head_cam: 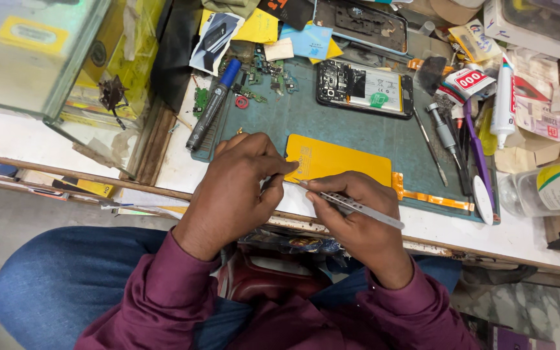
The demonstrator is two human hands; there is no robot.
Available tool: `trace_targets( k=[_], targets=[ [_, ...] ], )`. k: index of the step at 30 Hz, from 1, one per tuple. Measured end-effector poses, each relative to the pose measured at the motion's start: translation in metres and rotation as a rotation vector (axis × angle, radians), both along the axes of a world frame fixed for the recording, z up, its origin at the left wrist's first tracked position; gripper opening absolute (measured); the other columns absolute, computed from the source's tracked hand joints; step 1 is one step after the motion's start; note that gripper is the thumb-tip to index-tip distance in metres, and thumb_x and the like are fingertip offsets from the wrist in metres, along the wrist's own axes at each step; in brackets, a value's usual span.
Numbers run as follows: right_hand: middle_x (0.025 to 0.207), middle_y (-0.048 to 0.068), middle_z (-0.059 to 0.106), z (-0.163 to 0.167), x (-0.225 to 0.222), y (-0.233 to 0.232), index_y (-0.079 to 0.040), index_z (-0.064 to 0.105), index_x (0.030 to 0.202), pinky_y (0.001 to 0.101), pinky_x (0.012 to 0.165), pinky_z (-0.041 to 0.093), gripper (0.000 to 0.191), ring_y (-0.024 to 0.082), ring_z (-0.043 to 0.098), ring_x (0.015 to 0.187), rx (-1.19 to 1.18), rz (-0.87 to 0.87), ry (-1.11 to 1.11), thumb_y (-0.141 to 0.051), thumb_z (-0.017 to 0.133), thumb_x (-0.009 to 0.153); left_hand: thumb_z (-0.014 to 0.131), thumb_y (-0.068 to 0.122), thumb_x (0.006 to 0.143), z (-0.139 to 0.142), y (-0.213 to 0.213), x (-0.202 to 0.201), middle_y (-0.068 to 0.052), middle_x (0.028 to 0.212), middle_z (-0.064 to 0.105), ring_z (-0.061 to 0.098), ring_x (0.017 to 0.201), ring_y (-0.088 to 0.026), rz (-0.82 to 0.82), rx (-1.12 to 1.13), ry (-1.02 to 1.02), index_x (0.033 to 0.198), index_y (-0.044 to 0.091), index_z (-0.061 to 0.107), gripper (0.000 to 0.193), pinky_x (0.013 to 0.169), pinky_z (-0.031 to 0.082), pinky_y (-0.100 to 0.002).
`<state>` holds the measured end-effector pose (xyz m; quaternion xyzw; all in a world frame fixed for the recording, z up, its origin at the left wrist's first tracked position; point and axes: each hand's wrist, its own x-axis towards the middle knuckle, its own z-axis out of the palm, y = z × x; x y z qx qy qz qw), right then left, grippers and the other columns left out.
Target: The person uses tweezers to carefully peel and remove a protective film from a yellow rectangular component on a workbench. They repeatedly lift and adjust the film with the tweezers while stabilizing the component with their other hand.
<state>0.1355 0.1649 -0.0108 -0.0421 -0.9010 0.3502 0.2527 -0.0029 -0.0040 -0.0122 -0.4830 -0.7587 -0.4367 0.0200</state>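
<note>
- On the blue-green work mat [358, 136] at the near edge of the bench, a yellow panel [341, 161] lies flat, with both hands at its near left corner.
- Beyond the panel, well apart from it, an opened phone [364, 84] lies with its insides up, battery and boards showing.
- Left of the panel, a dark marker with a blue cap [212, 107] rests along the mat's left edge, and small green circuit pieces [270, 74] are scattered near it.
- To the right, loose hand tools [445, 139] and a white tube [504, 97] crowd the mat's right edge; a clear bottle [552, 188] lies on its side further right.
- An orange flex strip [432, 196] runs from the panel's right end along the mat's near edge.
- The panel's long axis runs left to right, tilted slightly, its right end nearer the person.
- The left hand [241, 178] is closed narrowly, fingertips pressing on the panel's near left corner.
- The right hand [358, 220] is closed around metal tweezers [351, 204], whose tips point left and up, meeting the panel's near edge just beside the left fingertips.
- Nothing lies on the panel apart from the hands.
</note>
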Motion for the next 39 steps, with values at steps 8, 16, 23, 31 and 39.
trace_targets(
  k=[8, 16, 23, 31, 39],
  targets=[
    [0.090, 0.006, 0.078, -0.0012, 0.0020, 0.0038, -0.003, 0.073, 0.100, 0.0239, 0.067, 0.057, 0.016, 0.011, 0.074, 0.076, -0.168, -0.023, -0.048, -0.005, 0.081, 0.086, 0.072, 0.005, 0.079, 0.0001, 0.0002, 0.0000, -0.008, 0.092, 0.064, 0.060, 0.096, -0.030, -0.001, -0.003, -0.005, 0.101, 0.008, 0.080, 0.025, 0.085, 0.044, -0.043],
    [0.090, 0.007, 0.077, -0.0002, 0.0008, 0.0037, -0.002, 0.070, 0.097, 0.0245, 0.069, 0.057, 0.016, 0.012, 0.075, 0.078, -0.074, -0.019, -0.018, -0.004, 0.080, 0.085, 0.072, 0.005, 0.079, -0.0010, -0.0003, 0.0000, -0.008, 0.093, 0.064, 0.060, 0.096, -0.030, -0.004, 0.001, -0.002, 0.102, 0.008, 0.080, 0.025, 0.085, 0.044, -0.043],
    [0.087, 0.005, 0.075, -0.0026, 0.0023, 0.0077, -0.003, 0.067, 0.091, 0.0246, 0.069, 0.058, 0.012, 0.011, 0.074, 0.076, -0.068, -0.049, -0.007, -0.002, 0.077, 0.085, 0.072, 0.004, 0.079, -0.0012, 0.0008, 0.0006, -0.007, 0.092, 0.064, 0.060, 0.096, -0.029, -0.001, 0.000, -0.010, 0.102, 0.008, 0.080, 0.025, 0.085, 0.043, -0.042],
    [0.085, 0.006, 0.076, -0.0019, 0.0047, 0.0073, -0.003, 0.069, 0.093, 0.0228, 0.066, 0.055, 0.011, 0.010, 0.071, 0.072, -0.131, -0.066, -0.026, -0.002, 0.077, 0.085, 0.072, 0.005, 0.079, -0.0010, 0.0001, 0.0007, -0.007, 0.092, 0.064, 0.060, 0.096, -0.030, 0.000, -0.004, -0.006, 0.102, 0.008, 0.080, 0.024, 0.086, 0.043, -0.042],
    [0.094, 0.007, 0.078, 0.0021, 0.0040, 0.0058, -0.001, 0.071, 0.099, 0.0231, 0.070, 0.058, 0.013, 0.010, 0.075, 0.082, -0.140, 0.036, -0.006, -0.003, 0.078, 0.088, 0.071, 0.005, 0.079, -0.0005, 0.0000, 0.0009, -0.007, 0.093, 0.064, 0.060, 0.097, -0.030, 0.001, 0.004, -0.003, 0.101, 0.008, 0.080, 0.024, 0.086, 0.043, -0.042]
  ],
)
